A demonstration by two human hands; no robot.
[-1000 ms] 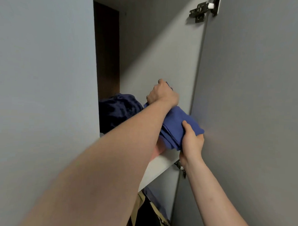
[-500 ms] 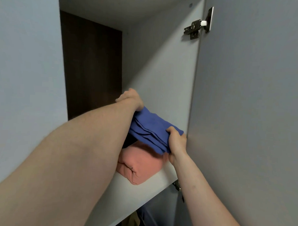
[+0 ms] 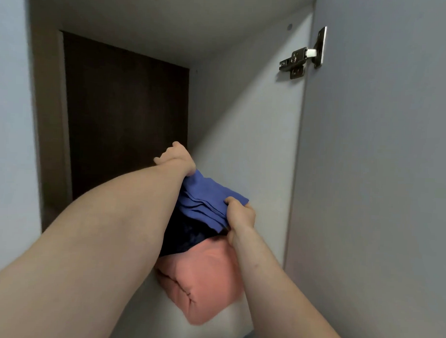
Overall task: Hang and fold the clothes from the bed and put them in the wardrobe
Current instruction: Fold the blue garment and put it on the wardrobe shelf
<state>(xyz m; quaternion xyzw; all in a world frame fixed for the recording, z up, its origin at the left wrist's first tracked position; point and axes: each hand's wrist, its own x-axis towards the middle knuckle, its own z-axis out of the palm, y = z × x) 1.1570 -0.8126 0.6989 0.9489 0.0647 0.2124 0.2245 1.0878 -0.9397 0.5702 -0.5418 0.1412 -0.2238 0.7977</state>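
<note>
A folded blue garment (image 3: 205, 198) lies on top of a stack on the wardrobe shelf (image 3: 158, 315). Under it is a dark navy garment (image 3: 186, 236), and at the bottom a folded salmon-pink one (image 3: 203, 279). My left hand (image 3: 177, 157) reaches over the far end of the blue garment and grips it there. My right hand (image 3: 240, 217) pinches its near right corner, thumb on top. The fingers of both hands are partly hidden by cloth.
The compartment has a dark brown back panel (image 3: 122, 119) and a white right side wall (image 3: 243, 134). The open wardrobe door (image 3: 381, 174) stands close on the right, with a metal hinge (image 3: 301, 60). A pale panel (image 3: 8, 136) bounds the left.
The view has risen and shifted, and more of the shelf compartment shows. Both hands still hold the blue garment, which now lies further in on the stack; the pink garment has come into sight.
</note>
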